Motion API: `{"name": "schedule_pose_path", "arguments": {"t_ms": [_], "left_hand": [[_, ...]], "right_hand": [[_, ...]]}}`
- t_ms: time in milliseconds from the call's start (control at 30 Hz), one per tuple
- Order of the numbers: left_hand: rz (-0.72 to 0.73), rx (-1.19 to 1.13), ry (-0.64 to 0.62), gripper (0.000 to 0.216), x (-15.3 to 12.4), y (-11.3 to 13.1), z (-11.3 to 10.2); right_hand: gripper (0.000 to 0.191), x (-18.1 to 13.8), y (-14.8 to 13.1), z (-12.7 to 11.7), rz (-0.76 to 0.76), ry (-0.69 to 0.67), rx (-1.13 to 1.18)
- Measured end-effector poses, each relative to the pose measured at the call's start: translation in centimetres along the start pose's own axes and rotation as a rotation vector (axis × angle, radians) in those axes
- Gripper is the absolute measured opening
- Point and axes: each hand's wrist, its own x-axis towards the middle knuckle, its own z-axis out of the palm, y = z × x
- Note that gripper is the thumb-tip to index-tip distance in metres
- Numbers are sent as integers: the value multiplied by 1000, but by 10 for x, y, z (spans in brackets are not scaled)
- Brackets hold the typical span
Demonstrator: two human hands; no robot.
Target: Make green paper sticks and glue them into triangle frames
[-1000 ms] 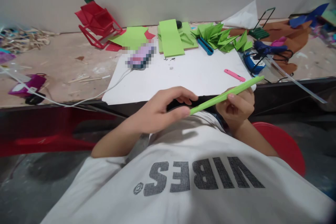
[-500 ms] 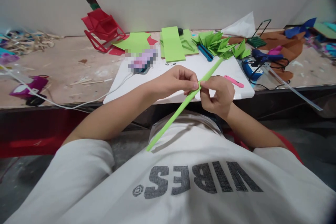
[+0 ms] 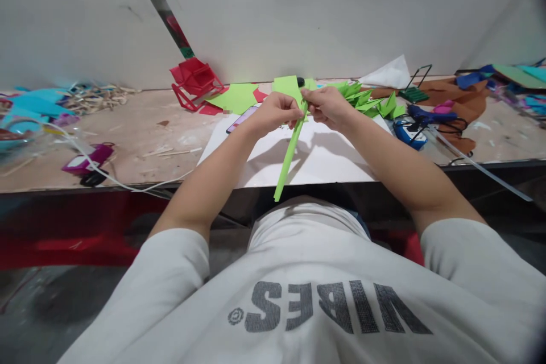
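A long, narrow strip of folded lime-green paper slants above the white board, its lower end reaching past the board's near edge. My left hand pinches it partway up. Close to its upper end, my right hand grips it between thumb and fingers. Behind my hands lies a sheet of green paper, partly covered by them. Spiky folded green paper pieces are heaped just beyond my right forearm. A phone rests left of my left hand.
A red folded paper model stands at the back left, near thin wooden sticks. A purple glue gun-like tool with a white cable lies left. On the right are a blue-handled tool, a green stand and brown paper.
Both hands have moved away from my body, over the board, carrying the green strip. It now points more steeply toward the back, with my right hand nearer its far end. The view has shifted.
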Motion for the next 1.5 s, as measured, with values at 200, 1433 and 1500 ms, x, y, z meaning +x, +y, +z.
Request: {"name": "schedule_pose_path", "arguments": {"t_ms": [200,1433,1500], "left_hand": [[-164,-224,-43,35,0,-29,-3],[-89,-104,155,34,13,-67,24],[-70,-100,151,32,13,-68,23]], "right_hand": [[42,8,21,1,149,-7,29],[38,17,45,-2,171,75,77],[40,19,47,-4,182,83,92]]}}
